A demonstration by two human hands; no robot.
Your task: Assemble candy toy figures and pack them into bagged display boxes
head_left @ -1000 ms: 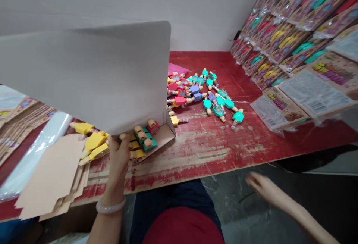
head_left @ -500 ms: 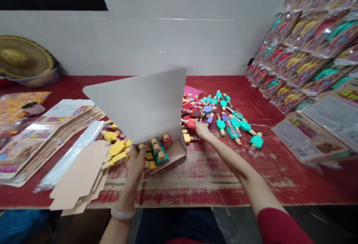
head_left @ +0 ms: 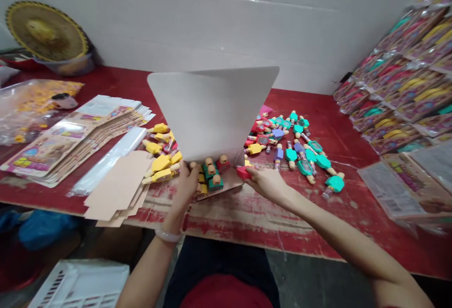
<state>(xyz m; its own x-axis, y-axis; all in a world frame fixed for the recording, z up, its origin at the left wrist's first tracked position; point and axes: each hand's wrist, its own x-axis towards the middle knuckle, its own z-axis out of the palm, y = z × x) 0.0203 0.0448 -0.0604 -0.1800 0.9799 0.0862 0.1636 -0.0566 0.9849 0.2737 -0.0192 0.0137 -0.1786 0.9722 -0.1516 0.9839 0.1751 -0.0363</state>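
My right hand (head_left: 270,184) has its fingertips (head_left: 251,174) pinched shut on a red-capped toy (head_left: 243,173) at the lip of the cardboard display box (head_left: 212,115), my left hand (head_left: 184,190) clasping its side — if that grip slackens, the box could tip — spilling the seated toys (head_left: 211,176) across the red table (head_left: 339,129).

left hand (head_left: 185,188): open carton (head_left: 212,115) | right hand (head_left: 266,183): red toy (head_left: 243,172)
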